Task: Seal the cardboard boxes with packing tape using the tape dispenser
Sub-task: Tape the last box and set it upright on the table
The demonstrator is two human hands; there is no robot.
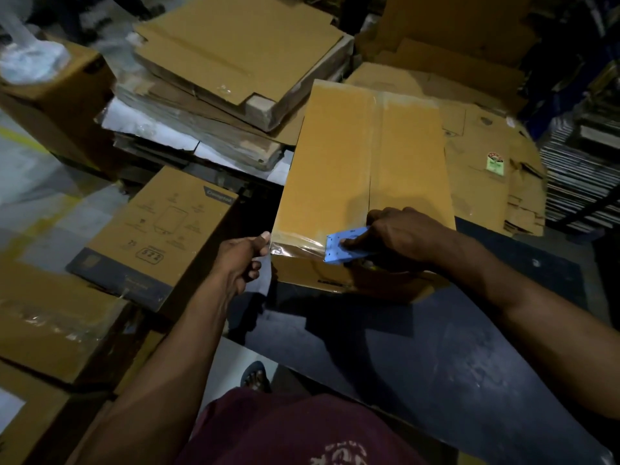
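A long brown cardboard box (pixel 362 169) lies on a dark table (pixel 436 347), its top flaps closed with a seam running down the middle. Clear packing tape (pixel 295 246) stretches across the box's near edge. My right hand (pixel 399 236) grips a blue tape dispenser (pixel 345 245) at the near edge of the box, right of the tape strip. My left hand (pixel 243 260) sits at the box's near left corner, its thumb pressing the tape end against the corner and its other fingers curled.
A printed carton (pixel 157 236) leans to the left of the table. Flattened cardboard stacks (pixel 235 55) pile up behind and to the right (pixel 486 156). More boxes (pixel 50 323) stand at the left. A sandalled foot (pixel 256 377) shows below the table edge.
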